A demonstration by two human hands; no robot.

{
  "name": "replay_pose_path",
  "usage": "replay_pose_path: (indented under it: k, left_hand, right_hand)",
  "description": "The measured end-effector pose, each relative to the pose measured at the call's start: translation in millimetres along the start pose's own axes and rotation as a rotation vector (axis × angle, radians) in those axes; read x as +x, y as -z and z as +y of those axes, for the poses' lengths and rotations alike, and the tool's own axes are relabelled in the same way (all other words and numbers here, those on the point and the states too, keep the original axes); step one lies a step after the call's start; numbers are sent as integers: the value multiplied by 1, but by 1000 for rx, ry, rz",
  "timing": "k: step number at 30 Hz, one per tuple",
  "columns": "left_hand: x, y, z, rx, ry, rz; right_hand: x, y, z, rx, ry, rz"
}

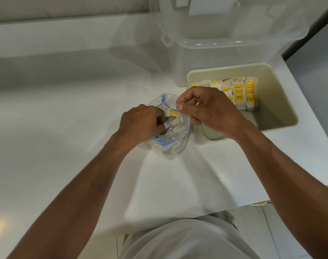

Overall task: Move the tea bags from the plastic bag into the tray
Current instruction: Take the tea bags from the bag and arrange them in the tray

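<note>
A clear zip-top plastic bag (pixel 175 141) with a blue seal stands on the white counter, holding several white and yellow tea bags (pixel 174 113). My left hand (pixel 140 124) grips the bag's near rim, fingers curled into the opening. My right hand (pixel 208 109) pinches the far rim, thumb and finger pressed together. To the right sits a cream tray (pixel 282 116). Rows of yellow-labelled tea bags (pixel 239 90) stand packed along its back half; its front half is bare.
A large clear plastic storage box (pixel 215 53) with a latch stands behind the tray. The white counter (pixel 66 109) stretches left. Its front edge runs just below my arms, with floor tiles beyond.
</note>
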State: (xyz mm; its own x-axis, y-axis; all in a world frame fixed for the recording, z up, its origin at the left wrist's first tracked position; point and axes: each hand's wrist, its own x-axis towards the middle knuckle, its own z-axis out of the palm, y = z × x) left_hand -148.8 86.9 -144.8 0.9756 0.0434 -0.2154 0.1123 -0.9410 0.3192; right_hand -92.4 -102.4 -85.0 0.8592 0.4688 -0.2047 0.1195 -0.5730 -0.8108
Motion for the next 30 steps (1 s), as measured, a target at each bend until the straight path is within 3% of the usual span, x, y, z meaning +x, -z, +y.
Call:
replay_pose_path:
  k: [4, 9, 14, 21, 27, 28, 30]
  left_hand:
    - [-9, 16, -2, -351, 72, -7]
    - [-21, 38, -1, -983, 99, -33]
    - [-24, 41, 10, -1138, 72, -78]
    - [-21, 39, 15, -1165, 80, -126]
    - [-19, 37, 17, -1090, 135, -222]
    - [-18, 35, 15, -1002, 134, -183]
    - [-11, 29, 7, -549, 85, -7]
  right_hand:
    - [-1, 1, 1, 32, -34, 7]
    - [-4, 2, 0, 153, -123, -12]
    - [-7, 1, -9, 348, -185, -135]
    - [-9, 0, -8, 381, -194, -98]
    - [-10, 5, -2, 222, -125, -37]
    - [-10, 5, -1, 183, -115, -20]
    - [-11, 10, -1, 145, -102, -6]
